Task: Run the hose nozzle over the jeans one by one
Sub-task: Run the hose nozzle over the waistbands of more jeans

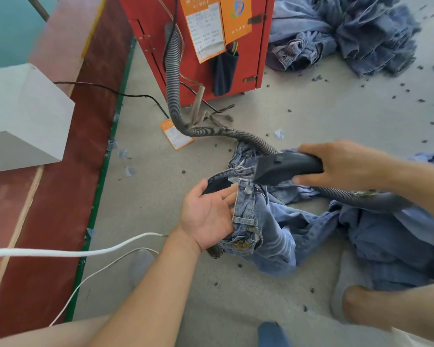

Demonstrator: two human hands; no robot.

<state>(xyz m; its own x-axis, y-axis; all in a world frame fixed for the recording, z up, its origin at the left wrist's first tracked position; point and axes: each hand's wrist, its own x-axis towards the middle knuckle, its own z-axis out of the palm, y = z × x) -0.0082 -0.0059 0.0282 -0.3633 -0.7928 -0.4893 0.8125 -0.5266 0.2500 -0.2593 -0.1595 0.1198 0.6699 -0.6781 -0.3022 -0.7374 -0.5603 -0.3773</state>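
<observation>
We see left hand (208, 216) palm up, fingers straight and relaxed, tips under waistband of jeans (258, 229), supporting it without curling. Right hand (346, 166) reaches in from right, fingers wrapped firmly round black hose nozzle (283, 169). We see nozzle mouth just at open waistband, near metal button. Jeans light blue, faded, crumpled on grey floor (298, 116) in front of us. Ribbed grey hose (173, 78) runs from nozzle back to red machine (258, 46).
</observation>
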